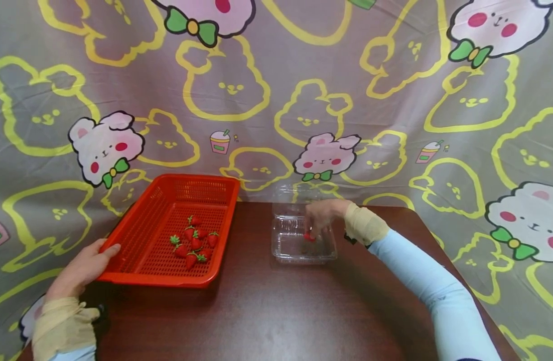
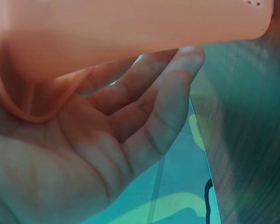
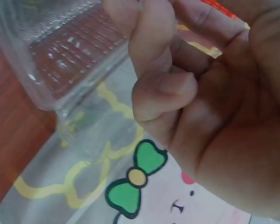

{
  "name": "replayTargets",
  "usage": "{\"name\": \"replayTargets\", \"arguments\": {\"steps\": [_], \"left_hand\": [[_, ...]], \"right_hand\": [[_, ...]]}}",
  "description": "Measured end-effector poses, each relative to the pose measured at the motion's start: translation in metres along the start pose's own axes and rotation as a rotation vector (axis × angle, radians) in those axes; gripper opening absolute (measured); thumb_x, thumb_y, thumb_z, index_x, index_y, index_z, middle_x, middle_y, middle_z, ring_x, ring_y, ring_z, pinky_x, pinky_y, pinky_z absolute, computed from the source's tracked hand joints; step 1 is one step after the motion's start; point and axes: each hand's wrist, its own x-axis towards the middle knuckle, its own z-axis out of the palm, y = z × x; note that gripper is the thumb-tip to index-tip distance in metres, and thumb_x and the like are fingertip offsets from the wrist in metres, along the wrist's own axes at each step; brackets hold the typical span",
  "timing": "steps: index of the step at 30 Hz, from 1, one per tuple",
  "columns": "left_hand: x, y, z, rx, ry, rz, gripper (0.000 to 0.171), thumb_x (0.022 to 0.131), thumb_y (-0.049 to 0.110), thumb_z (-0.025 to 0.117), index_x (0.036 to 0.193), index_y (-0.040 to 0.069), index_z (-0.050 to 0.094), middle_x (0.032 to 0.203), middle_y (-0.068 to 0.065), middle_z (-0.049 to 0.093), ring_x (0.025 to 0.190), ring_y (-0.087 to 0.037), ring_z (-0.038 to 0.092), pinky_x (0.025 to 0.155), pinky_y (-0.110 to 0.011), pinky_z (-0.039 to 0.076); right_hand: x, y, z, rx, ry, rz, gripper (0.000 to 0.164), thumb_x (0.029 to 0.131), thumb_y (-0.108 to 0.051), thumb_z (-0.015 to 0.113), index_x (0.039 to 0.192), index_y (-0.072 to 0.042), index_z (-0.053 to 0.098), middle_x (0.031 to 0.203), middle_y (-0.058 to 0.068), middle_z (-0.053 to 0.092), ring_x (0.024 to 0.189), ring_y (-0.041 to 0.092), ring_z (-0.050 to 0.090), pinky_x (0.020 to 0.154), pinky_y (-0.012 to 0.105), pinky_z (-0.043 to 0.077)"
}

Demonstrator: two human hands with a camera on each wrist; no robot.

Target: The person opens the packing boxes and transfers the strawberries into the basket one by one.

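Observation:
My left hand (image 1: 89,263) grips the near left corner of a red plastic basket (image 1: 136,233), thumb over the rim; in the left wrist view its fingers (image 2: 177,93) curl beneath the basket's side (image 2: 130,28). Several strawberries (image 1: 196,244) with green tops lie on the basket's slotted floor. Over a clear plastic clamshell box (image 1: 283,248), my right hand (image 1: 323,214) points downward and pinches a strawberry (image 1: 309,237) at its fingertips. The box's hinged lid (image 1: 283,200) stands raised at the back. From the right wrist, curled fingers (image 3: 161,88) show beside the box (image 3: 74,51); the fingertips are cut off.
Both containers stand on a dark brown wooden table (image 1: 258,311), basket at left and box right of the middle. A grey curtain (image 1: 267,65) with cartoon rabbits hangs right behind the table's back edge and down its sides.

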Motion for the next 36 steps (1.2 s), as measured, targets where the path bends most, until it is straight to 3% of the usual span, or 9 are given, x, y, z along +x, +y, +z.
{"name": "replayTargets", "arguments": {"steps": [5,12,20,29,32,36], "left_hand": [[0.0,-0.001,0.0,-0.005,-0.009,-0.009,0.072,0.103,0.049,0.033,0.141,-0.012,0.024,0.123,-0.033,0.049,0.1,-0.034,0.055,0.073,-0.033,0.043],[0.001,-0.001,-0.002,0.001,-0.008,-0.002,0.071,0.104,0.048,0.032,0.14,-0.013,0.024,0.123,-0.033,0.049,0.1,-0.034,0.055,0.074,-0.034,0.044],[0.001,0.001,0.0,-0.002,-0.012,-0.024,0.072,0.103,0.048,0.033,0.142,-0.012,0.023,0.123,-0.032,0.049,0.1,-0.033,0.054,0.074,-0.034,0.043],[0.0,0.003,-0.001,0.003,-0.003,-0.006,0.07,0.104,0.046,0.033,0.141,-0.012,0.024,0.118,-0.03,0.053,0.093,-0.028,0.057,0.07,-0.03,0.042],[-0.001,0.001,-0.002,0.008,-0.004,0.014,0.069,0.104,0.045,0.033,0.14,-0.013,0.024,0.117,-0.03,0.053,0.094,-0.028,0.057,0.071,-0.03,0.042],[-0.001,0.0,-0.002,0.009,-0.014,0.026,0.068,0.104,0.043,0.033,0.14,-0.013,0.024,0.118,-0.03,0.052,0.096,-0.03,0.057,0.072,-0.03,0.042]], "right_hand": [[-0.003,-0.004,-0.014,-0.035,0.038,-0.056,0.019,0.085,-0.01,0.073,0.102,-0.018,0.075,0.092,-0.002,0.07,0.077,0.02,0.069,0.072,0.036,0.057],[-0.004,-0.019,-0.039,-0.119,0.073,-0.109,0.015,0.084,-0.009,0.069,0.093,-0.02,0.076,0.08,0.001,0.07,0.064,0.021,0.064,0.05,0.024,0.048],[0.006,-0.048,-0.057,-0.162,0.142,-0.12,0.012,0.082,-0.016,0.074,0.092,-0.022,0.076,0.091,-0.004,0.071,0.079,0.012,0.062,0.069,0.027,0.052],[0.027,-0.082,-0.066,-0.212,0.147,-0.22,0.005,0.083,-0.015,0.073,0.088,-0.014,0.075,0.075,-0.002,0.07,0.063,0.008,0.059,0.062,0.022,0.049],[0.036,-0.094,-0.069,-0.246,0.186,-0.256,0.006,0.084,-0.018,0.072,0.088,-0.014,0.074,0.075,-0.002,0.07,0.065,0.009,0.058,0.064,0.023,0.048],[0.049,-0.109,-0.07,-0.177,0.193,-0.268,0.01,0.087,-0.023,0.072,0.094,-0.016,0.073,0.083,-0.002,0.07,0.069,0.011,0.062,0.068,0.025,0.051]]}}
